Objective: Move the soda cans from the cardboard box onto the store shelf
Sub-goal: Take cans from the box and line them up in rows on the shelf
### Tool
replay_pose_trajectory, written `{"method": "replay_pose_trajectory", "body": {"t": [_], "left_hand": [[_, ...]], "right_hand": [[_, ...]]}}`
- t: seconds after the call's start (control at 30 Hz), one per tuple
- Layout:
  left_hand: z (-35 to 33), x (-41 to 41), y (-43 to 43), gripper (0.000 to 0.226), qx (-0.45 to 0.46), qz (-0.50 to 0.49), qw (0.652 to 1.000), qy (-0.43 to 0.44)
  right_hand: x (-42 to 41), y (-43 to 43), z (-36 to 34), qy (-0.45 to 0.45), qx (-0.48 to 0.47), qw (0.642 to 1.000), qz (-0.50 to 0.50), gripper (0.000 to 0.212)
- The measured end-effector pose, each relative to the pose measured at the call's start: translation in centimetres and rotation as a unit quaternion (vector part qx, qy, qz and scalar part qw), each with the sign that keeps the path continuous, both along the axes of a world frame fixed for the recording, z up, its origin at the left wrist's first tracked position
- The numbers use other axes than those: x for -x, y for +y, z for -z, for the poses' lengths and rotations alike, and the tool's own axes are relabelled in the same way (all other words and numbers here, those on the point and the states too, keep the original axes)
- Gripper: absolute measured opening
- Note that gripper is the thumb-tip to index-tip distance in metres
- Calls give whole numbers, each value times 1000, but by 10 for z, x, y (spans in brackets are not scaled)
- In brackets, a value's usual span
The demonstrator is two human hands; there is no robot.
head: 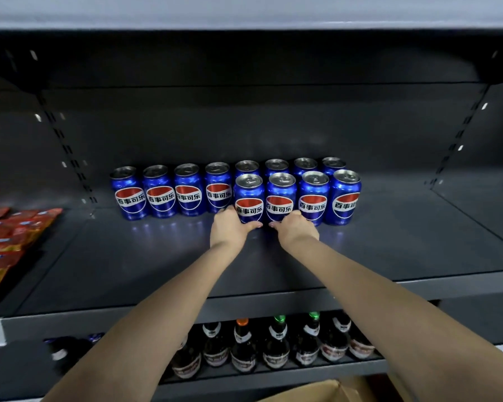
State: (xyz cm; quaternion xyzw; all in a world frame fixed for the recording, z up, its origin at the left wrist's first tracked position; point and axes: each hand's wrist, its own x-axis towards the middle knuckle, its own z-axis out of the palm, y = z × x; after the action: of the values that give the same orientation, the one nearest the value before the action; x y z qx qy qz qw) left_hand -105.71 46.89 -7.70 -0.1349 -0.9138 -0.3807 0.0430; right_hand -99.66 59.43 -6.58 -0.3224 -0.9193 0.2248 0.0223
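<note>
Several blue soda cans stand in two rows on the dark grey store shelf (128,265). My left hand (230,229) grips the base of the front-row can on the left (249,198). Beside it, my right hand (295,229) grips the base of the neighbouring can (280,197). Both cans stand upright on the shelf, touching each other. Two more front-row cans (344,197) stand to their right. A back row of cans (160,191) runs to the left. A corner of the cardboard box (331,391) shows at the bottom edge; its inside is hidden.
Red snack bags (9,236) lie at the shelf's left end. Dark glass bottles (273,346) fill the shelf below. The shelf above overhangs the cans. Bare shelf lies in front of the cans and to their right.
</note>
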Motion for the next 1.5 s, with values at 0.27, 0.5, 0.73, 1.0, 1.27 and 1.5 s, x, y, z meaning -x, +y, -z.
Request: {"method": "replay_pose_trajectory", "body": {"t": [0.27,0.5,0.73,1.0,1.27,1.5], "left_hand": [[-3,-6,-1,61,36,-5,999,-35],[-12,-36,-13,107,128,-42,990,-49],[-44,-60,-42,82,132,-53,990,-5],[-65,-98,-95,9,115,46,991,-51],[-35,-136,-161,4,125,55,984,-113],[84,-176,-195,10,214,67,957,-185]], "right_hand": [[-9,-3,-3,23,5,1000,-14,48],[-41,-8,-4,71,-7,997,-38,41],[-77,-31,-22,92,-85,987,-105,32],[-100,-94,-49,105,-138,967,-187,38],[-122,-163,-15,100,-110,955,-257,38],[-157,-189,88,-46,-75,941,-326,40]]}}
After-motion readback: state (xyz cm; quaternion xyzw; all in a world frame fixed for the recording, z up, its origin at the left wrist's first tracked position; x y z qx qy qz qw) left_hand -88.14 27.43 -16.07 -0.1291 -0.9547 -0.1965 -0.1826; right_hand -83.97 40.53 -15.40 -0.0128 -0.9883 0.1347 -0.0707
